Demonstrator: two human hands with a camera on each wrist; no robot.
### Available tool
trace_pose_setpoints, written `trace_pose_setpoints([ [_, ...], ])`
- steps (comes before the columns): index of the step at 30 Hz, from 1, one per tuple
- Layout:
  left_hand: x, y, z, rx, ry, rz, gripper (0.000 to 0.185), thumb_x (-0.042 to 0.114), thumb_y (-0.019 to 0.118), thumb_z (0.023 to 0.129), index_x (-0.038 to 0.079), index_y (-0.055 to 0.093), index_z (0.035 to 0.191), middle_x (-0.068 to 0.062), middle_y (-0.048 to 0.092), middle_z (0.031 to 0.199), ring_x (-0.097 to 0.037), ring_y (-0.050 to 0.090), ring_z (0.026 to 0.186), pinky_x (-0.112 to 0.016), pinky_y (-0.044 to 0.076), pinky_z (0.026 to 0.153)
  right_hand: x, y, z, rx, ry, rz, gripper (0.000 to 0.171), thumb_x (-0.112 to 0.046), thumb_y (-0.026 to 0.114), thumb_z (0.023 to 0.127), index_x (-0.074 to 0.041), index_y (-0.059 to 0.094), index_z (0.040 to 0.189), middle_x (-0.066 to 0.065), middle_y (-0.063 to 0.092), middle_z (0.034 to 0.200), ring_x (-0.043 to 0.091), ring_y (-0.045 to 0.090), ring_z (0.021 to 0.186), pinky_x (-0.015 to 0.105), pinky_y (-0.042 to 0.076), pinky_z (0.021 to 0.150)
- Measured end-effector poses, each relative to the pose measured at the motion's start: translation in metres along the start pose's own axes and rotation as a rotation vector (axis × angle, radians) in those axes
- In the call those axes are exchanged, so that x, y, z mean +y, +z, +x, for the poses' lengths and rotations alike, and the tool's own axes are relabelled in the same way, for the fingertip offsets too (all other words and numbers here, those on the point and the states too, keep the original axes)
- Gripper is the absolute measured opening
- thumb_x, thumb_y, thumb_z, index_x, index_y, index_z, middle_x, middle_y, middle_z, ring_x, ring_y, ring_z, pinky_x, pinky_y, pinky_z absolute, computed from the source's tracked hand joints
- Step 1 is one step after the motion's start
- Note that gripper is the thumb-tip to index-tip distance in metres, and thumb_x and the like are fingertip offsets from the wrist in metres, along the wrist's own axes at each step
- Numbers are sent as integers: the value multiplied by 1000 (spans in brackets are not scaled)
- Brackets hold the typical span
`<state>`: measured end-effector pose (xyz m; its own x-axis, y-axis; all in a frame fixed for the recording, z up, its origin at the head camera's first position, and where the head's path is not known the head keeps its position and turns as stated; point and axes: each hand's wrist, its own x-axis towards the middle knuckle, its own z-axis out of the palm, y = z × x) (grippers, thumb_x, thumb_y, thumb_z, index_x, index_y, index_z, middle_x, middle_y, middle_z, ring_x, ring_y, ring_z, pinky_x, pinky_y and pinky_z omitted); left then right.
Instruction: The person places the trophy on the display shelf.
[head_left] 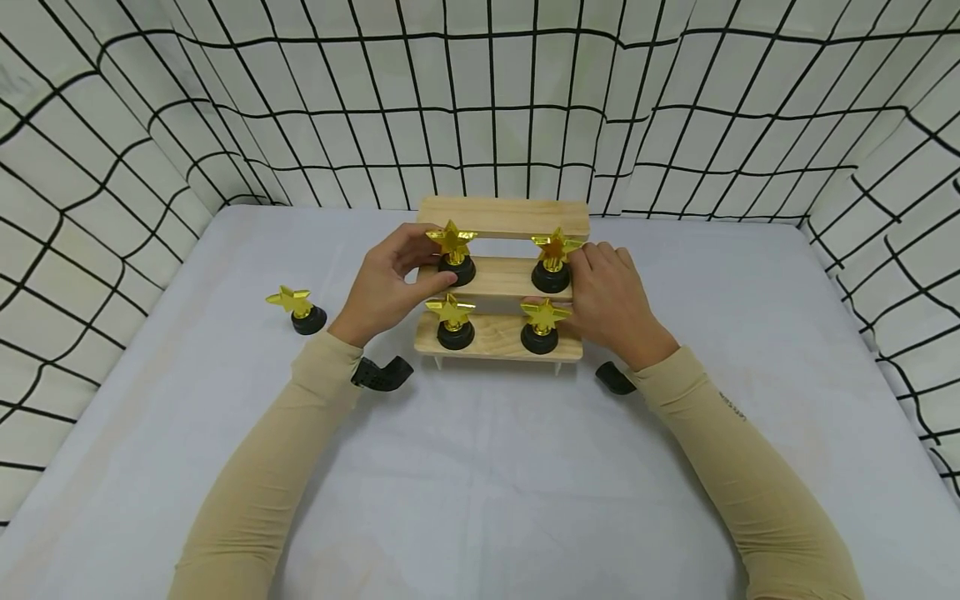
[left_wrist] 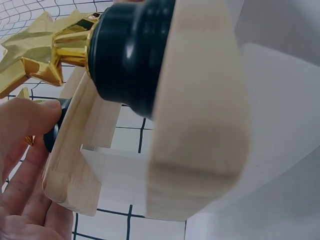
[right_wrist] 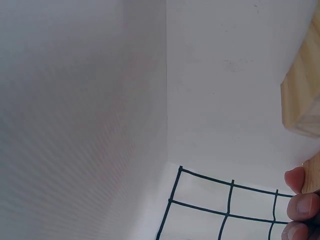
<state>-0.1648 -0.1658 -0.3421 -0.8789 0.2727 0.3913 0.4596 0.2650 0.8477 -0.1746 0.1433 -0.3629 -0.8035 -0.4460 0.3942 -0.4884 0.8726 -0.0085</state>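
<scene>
A three-tier wooden display stand holds several gold star trophies on round black bases. My left hand is at the left end of the middle tier, its thumb on the black base of the upper-left trophy and its fingers curled behind. In the left wrist view the thumb lies against that base. At the middle tier's right end, beside the upper-right trophy, my right hand grips the shelf end. The lower tier bears a left trophy and a right trophy.
Another star trophy stands on the white tabletop, left of my left hand. A white wall with black grid netting rises behind the stand and along both sides. Black wrist-camera parts jut out below my wrists.
</scene>
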Motion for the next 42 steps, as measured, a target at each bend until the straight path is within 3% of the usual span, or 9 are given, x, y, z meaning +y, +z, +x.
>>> trace_pose_setpoints([
  [7,1,1,-1,-16,7,11,54,-4,77,89,0,54,137,-20,66,131,-1,63,115,-19,55,103,1,1,0,21,-4,10,79,-72,72,82,2,59,106,15,61,93,33,54,87,42,40,71],
  [11,1,1,-1,-27,14,26,54,-3,76,90,1,53,138,-20,66,132,0,63,115,-19,55,103,1,2,0,42,-12,9,92,-87,46,86,2,60,107,15,62,92,34,55,86,42,40,70],
  [15,1,1,0,-30,9,35,53,-2,76,90,0,53,138,-20,66,133,-1,63,116,-19,55,103,1,3,0,60,-16,15,107,-93,16,82,2,60,106,15,61,91,34,54,85,42,40,70],
  [20,1,1,0,-32,13,46,53,-2,76,90,0,54,138,-19,67,133,-1,64,116,-19,55,103,1,4,0,78,-23,16,109,-93,11,82,2,60,105,15,61,90,34,54,84,42,40,69],
  [23,1,0,-1,-32,27,46,54,-2,77,89,0,54,138,-19,67,132,0,64,115,-18,56,102,1,5,0,73,-24,10,108,-92,14,82,2,61,107,15,62,91,34,55,84,42,40,69],
  [30,0,0,-1,-21,36,53,53,-3,78,88,-2,56,136,-20,68,130,2,64,114,-16,56,101,1,3,0,44,-17,3,84,-79,63,84,2,61,108,15,62,92,33,55,85,41,40,70],
  [42,-1,-7,-4,8,-27,89,46,-2,78,88,-3,61,131,-22,70,126,4,66,107,-14,55,103,1,0,-1,-15,1,12,78,-63,83,77,2,59,113,16,63,100,33,56,92,44,43,76],
])
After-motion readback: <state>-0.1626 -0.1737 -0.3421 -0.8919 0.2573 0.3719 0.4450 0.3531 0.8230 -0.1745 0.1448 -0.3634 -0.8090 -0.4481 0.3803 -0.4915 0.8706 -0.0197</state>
